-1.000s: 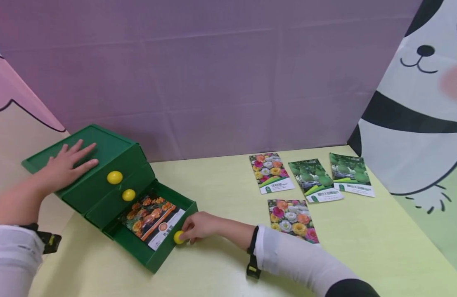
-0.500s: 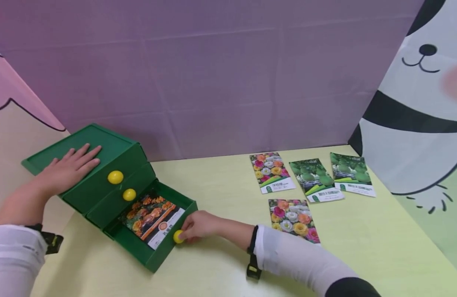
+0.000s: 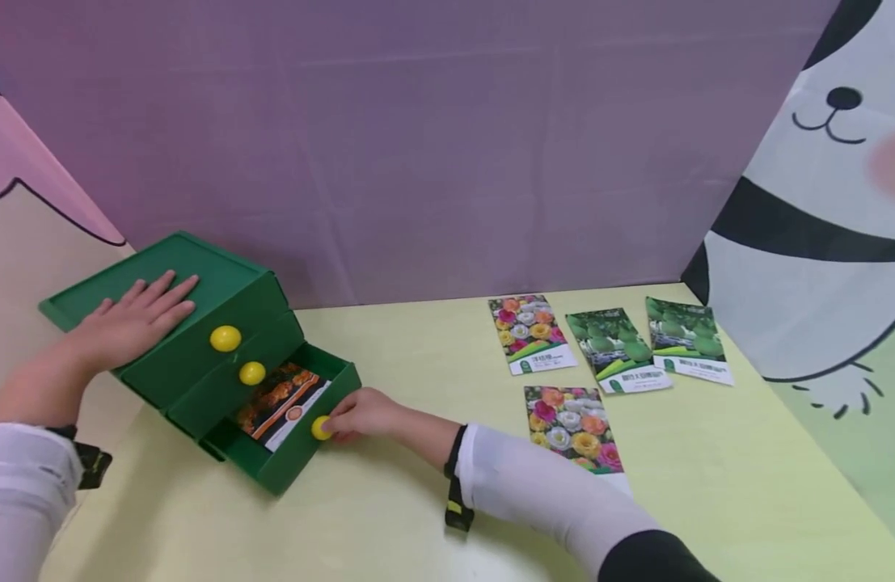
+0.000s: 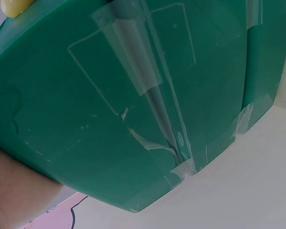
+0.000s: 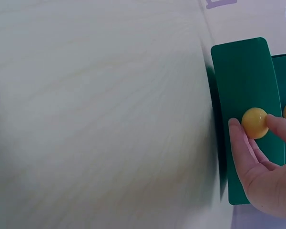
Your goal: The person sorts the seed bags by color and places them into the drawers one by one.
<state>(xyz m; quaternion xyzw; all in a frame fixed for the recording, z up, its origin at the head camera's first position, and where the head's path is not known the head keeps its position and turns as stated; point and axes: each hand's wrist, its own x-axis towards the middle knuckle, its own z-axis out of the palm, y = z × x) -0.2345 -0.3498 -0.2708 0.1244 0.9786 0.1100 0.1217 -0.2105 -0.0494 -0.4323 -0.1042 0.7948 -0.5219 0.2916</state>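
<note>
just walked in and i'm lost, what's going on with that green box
A person is working a small green drawer box on a yellow table. Their left hand lies flat on its top, and their right hand pinches the yellow knob of the bottom drawer. That drawer is partly open, less than a moment ago, with an orange-flower seed packet inside. Four more seed packets lie on the table to the right.

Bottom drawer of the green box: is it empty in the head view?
No, the bottom drawer holds a seed packet with orange flowers, while the right hand pinches its yellow knob.
</note>
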